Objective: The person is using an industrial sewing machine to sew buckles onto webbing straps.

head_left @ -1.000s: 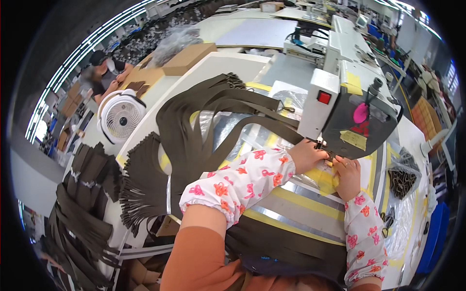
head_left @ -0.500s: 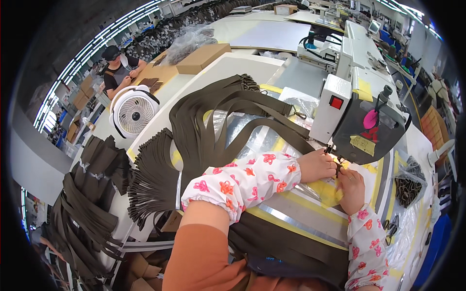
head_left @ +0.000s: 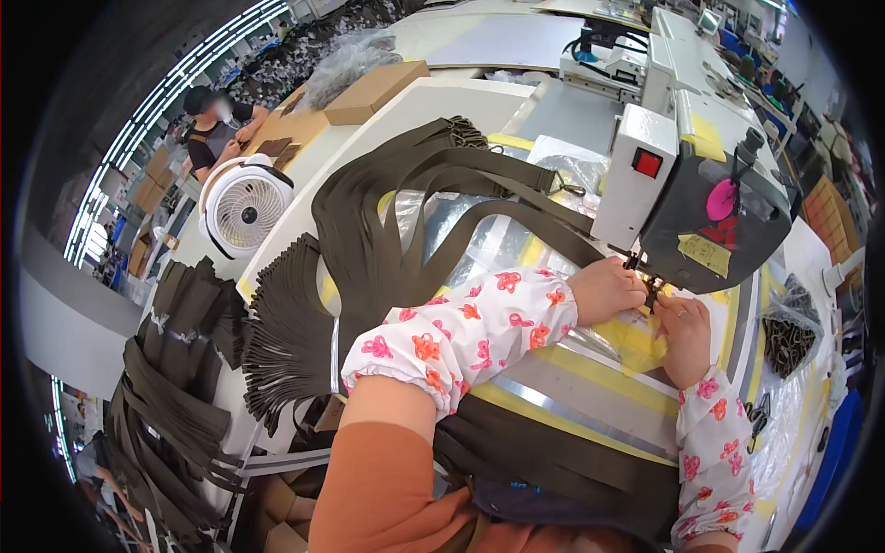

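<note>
Under the head of a white and dark grey sewing machine, both my hands meet at the needle area. A long dark olive webbing strap runs in from the left to my left hand, whose fingers are curled over its end. My right hand, thumb and finger pinched, holds a small dark piece just beside the left fingertips. Its exact shape is partly hidden by the fingers. Many more straps lie looped and bundled left of the machine, some ending in metal clips.
A white fan stands at the left, near hanging strap bundles. Farther back are a cardboard box and a co-worker seated at a table. At the right lie a plastic bag of dark metal parts and scissors.
The view has shifted slightly, so the machine appears farther right. Both hands stay at the needle area; the right one sits a little lower and more to the right in the picture.
</note>
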A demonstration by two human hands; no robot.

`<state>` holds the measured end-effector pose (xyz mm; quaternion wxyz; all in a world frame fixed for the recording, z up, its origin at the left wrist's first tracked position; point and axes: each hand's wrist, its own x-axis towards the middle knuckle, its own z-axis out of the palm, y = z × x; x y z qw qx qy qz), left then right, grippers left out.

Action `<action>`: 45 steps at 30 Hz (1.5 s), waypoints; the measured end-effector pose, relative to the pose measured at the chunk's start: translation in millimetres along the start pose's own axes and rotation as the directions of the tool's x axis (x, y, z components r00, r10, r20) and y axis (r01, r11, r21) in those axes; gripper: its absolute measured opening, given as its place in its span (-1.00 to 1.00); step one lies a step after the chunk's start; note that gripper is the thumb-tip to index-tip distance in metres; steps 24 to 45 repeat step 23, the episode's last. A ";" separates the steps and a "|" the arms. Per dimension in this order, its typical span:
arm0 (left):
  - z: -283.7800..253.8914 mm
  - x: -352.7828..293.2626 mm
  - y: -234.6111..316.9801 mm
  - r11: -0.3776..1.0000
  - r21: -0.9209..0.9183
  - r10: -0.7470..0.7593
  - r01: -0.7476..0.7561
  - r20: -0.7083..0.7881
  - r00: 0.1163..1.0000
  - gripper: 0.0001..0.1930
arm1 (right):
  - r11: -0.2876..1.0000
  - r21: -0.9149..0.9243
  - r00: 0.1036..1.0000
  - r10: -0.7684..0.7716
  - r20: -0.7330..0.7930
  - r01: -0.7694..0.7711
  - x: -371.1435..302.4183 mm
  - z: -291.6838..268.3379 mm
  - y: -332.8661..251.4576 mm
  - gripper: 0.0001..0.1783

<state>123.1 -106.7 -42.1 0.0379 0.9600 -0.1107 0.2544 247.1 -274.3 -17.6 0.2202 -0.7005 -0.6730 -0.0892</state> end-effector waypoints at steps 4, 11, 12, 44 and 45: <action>0.2 1.1 -5.1 0.997 -0.049 -0.062 0.061 -0.026 0.998 -0.90 | 1.000 -0.015 1.000 -0.005 -0.027 0.005 1.8 6.0 6.5 -0.67; 1.6 -2.6 -8.9 0.932 -0.195 -0.306 0.306 0.033 0.951 -0.76 | 0.995 -0.066 0.996 0.074 0.040 -0.071 5.2 20.4 16.3 -0.70; -2.5 1.7 -3.2 0.922 -0.132 -0.348 0.364 0.129 0.929 -0.78 | 0.995 -0.076 0.997 0.068 0.032 -0.066 3.0 17.8 17.0 -0.71; -8.6 -8.3 -46.7 0.948 0.250 -0.156 0.195 -0.168 0.973 -0.56 | 0.990 -0.011 0.990 0.137 -0.044 -0.138 -9.3 39.7 34.3 -0.68; -8.6 -8.3 -46.7 0.948 0.250 -0.156 0.195 -0.168 0.973 -0.56 | 0.990 -0.011 0.990 0.137 -0.044 -0.138 -9.3 39.7 34.3 -0.68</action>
